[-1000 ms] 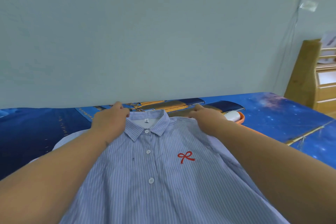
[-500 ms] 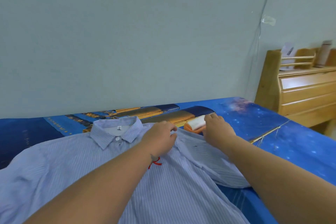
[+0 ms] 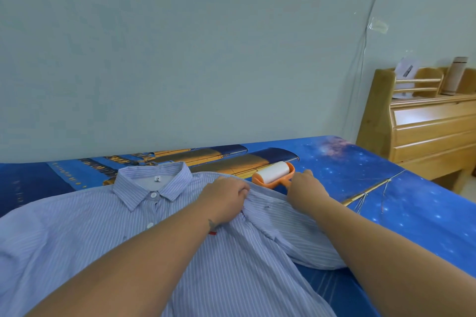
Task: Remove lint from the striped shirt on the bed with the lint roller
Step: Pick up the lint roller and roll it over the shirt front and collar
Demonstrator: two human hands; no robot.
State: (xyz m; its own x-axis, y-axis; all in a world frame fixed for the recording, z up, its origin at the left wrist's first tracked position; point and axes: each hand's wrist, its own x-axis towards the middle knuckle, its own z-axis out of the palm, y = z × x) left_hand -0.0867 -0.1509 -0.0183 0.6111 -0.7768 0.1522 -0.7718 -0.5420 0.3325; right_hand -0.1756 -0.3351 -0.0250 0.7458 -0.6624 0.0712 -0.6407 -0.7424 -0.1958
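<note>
Lying front-up across the bed [image 3: 425,213], the striped shirt [image 3: 108,234] has its collar toward the wall and its buttons fastened, with 1 sleeve spread out to the right over the blue starry cover. Compared with half a second ago, little has changed in the scene: the shirt and both hands sit much as they did. The lint roller [image 3: 274,173] rests on the bed just past the shirt's right shoulder, its white roll in an orange frame with the orange handle pointing toward the person.

At the shoulder seam, the left hand [image 3: 226,199] has its fingers curled and pinches a fold of the striped fabric, bunching it slightly; a small red mark on the shirt front shows just below its wrist. To the right of it, the right hand [image 3: 305,189] lies over the shirt's edge with its fingers reaching onto the roller's handle; whether they have closed around the handle cannot be told, since the back of the hand hides them.

Beyond the bed's far right corner stands a wooden headboard unit [image 3: 427,126] with drawers, carrying a tall cylindrical bottle [image 3: 454,76] on its shelf.
</note>
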